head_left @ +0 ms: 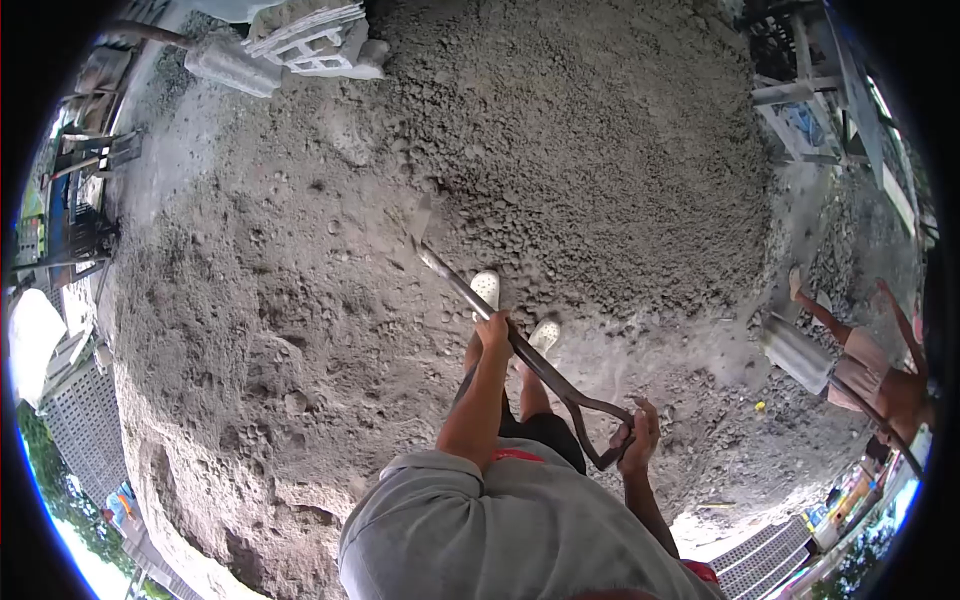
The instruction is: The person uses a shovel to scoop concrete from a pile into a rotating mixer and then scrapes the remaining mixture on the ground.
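Note:
A long-shafted shovel (545,372) slants across the front of my body, its blade (421,218) low at the rough grey soil. Partway down the shaft, my left hand (493,330) is wrapped round it. My right hand (641,438) is at the triangular grip on the upper end, palm against the bar with the fingers curling past it. My feet, in pale clogs (485,290), stand on the dirt just behind the blade. Crumbly, darker soil (590,170) is heaped ahead and to the right of the blade.
Concrete hollow blocks (325,45) lie at the upper left beside another shovel (235,65). On the right, a person (865,370) is near a shovel with a broad grey blade (795,352). A wooden frame (800,95) stands at the upper right; a block wall (90,430) is at the left.

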`<action>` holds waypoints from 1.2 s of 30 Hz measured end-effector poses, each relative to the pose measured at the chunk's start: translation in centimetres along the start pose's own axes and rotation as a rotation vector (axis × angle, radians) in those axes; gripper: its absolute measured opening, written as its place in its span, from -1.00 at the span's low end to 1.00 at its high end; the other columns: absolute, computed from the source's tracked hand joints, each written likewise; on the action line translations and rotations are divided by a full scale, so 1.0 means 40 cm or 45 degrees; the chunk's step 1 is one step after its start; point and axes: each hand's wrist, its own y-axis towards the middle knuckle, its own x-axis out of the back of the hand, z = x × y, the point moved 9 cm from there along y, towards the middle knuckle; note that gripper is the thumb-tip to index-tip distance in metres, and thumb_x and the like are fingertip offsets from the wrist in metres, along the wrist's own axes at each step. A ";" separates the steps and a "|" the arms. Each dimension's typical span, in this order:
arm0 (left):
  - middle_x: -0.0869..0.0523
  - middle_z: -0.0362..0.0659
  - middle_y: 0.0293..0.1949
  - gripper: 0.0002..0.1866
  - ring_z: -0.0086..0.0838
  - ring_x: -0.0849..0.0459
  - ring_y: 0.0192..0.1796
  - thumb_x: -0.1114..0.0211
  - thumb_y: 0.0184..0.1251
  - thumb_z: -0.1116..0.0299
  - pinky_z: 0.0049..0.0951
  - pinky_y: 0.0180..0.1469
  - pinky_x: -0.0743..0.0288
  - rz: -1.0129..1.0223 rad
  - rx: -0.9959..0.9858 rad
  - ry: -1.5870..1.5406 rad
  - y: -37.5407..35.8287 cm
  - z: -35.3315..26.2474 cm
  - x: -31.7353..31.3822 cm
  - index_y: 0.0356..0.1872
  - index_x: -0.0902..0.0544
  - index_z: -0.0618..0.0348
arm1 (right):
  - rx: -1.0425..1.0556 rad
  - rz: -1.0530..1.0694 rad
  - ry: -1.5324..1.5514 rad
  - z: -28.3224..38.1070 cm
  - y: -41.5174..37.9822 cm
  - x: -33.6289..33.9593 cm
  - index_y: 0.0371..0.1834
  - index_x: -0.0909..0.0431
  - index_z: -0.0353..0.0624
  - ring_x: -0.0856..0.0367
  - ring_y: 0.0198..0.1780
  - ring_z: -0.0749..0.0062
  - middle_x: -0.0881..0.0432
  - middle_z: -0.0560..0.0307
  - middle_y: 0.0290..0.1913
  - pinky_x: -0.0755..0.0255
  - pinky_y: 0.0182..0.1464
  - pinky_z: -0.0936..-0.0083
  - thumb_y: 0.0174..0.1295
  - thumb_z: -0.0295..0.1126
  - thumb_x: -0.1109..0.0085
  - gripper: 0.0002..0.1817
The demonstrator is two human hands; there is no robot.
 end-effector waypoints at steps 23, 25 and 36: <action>-0.41 -0.13 -0.56 -0.60 -0.42 -0.50 -0.63 -0.20 -0.09 0.46 -0.46 -0.65 -0.39 0.240 -0.149 0.134 -0.119 0.000 -0.077 -0.25 -0.21 0.27 | -0.384 -0.370 0.166 -0.068 -0.114 0.109 -0.29 -0.40 -0.04 -0.14 -0.77 0.49 -0.10 0.29 -0.81 -0.17 -0.69 0.51 0.17 0.08 0.16 -0.59; -0.41 -0.15 -0.56 -0.61 -0.45 -0.48 -0.64 -0.21 -0.07 0.44 -0.49 -0.67 -0.37 0.297 -0.252 0.080 -0.055 -0.083 -0.108 -0.26 -0.21 0.26 | -0.312 -0.238 0.279 -0.096 -0.044 0.034 -0.26 -0.37 -0.03 -0.14 -0.77 0.49 -0.11 0.29 -0.81 -0.19 -0.68 0.48 0.22 0.07 0.25 -0.60; -0.54 0.11 -0.44 -0.56 -0.19 -0.61 -0.53 -0.16 -0.07 0.40 -0.30 -0.52 -0.50 0.083 -0.137 0.560 -0.168 0.090 -0.119 -0.16 -0.21 0.31 | -0.560 -0.537 0.402 -0.157 -0.152 0.232 -0.34 -0.46 0.09 -0.16 -0.74 0.53 -0.12 0.35 -0.80 -0.14 -0.67 0.54 0.12 0.17 0.09 -0.60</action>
